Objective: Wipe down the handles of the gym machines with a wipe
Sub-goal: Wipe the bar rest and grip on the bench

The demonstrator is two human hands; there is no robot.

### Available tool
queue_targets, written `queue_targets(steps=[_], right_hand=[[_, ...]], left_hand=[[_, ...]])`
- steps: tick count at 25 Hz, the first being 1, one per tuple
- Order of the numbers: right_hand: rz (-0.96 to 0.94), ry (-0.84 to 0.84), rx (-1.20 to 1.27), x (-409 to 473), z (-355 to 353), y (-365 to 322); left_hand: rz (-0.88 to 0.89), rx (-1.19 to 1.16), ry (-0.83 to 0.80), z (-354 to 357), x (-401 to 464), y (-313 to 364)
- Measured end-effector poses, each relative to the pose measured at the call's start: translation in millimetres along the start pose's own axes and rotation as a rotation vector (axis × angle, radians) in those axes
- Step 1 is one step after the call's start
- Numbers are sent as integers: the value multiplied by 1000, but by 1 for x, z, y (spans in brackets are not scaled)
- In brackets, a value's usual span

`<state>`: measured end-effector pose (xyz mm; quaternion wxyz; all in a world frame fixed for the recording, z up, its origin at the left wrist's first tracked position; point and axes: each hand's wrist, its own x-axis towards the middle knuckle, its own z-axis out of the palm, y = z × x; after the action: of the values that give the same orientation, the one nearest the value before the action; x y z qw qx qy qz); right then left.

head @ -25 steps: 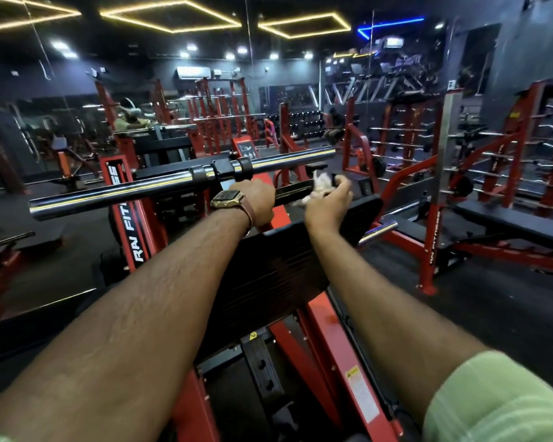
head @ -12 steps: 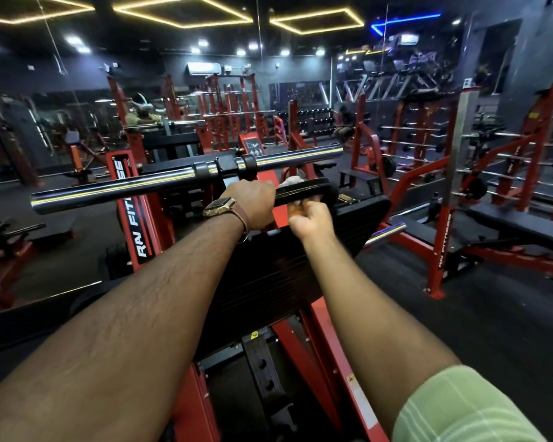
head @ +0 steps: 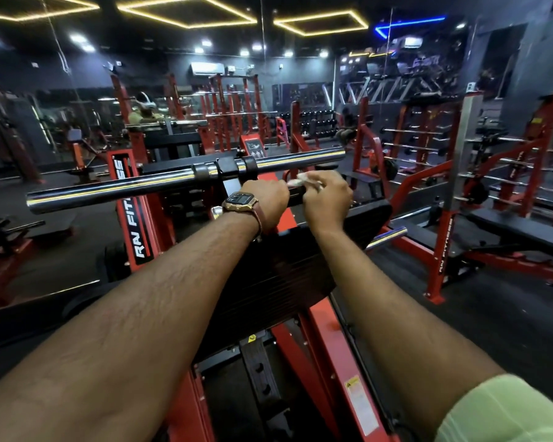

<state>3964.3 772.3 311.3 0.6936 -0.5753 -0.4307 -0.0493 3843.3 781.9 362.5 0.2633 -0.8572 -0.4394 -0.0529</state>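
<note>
Both arms reach forward over a red and black gym machine. My left hand (head: pixel 267 202), with a watch on the wrist, grips the inner end of a black handle (head: pixel 296 199) that runs to the right. My right hand (head: pixel 328 199) is wrapped round the same handle just right of the left, holding a crumpled white wipe (head: pixel 302 179) that pokes out above the fingers. Most of the handle is hidden under the two hands.
A long chrome bar (head: pixel 125 189) crosses just behind and above the hands. A black pad (head: pixel 268 275) lies under my forearms. A short chrome peg (head: pixel 387 238) sticks out to the right. Red racks and benches (head: pixel 508 224) fill the right side and the background.
My right hand has slid left along the handle from its outer end, then a little right again, with the wipe. The left hand keeps its grip in the same place.
</note>
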Motion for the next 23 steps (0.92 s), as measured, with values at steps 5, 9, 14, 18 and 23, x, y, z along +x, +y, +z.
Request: queue_targets(steps=[5, 9, 14, 18, 23], right_hand=[[28, 23, 16, 13, -10, 27], [-38, -96, 70, -6, -6, 19], [243, 11, 70, 33, -21, 35], [45, -39, 154, 5, -18, 37], [182, 69, 97, 13, -6, 35]], left_hand=[[12, -66, 52, 10, 8, -3], [15, -58, 39, 13, 13, -4], [-7, -82, -28, 8, 20, -3], [-47, -124, -78, 3, 25, 0], [-58, -143, -93, 1, 28, 3]])
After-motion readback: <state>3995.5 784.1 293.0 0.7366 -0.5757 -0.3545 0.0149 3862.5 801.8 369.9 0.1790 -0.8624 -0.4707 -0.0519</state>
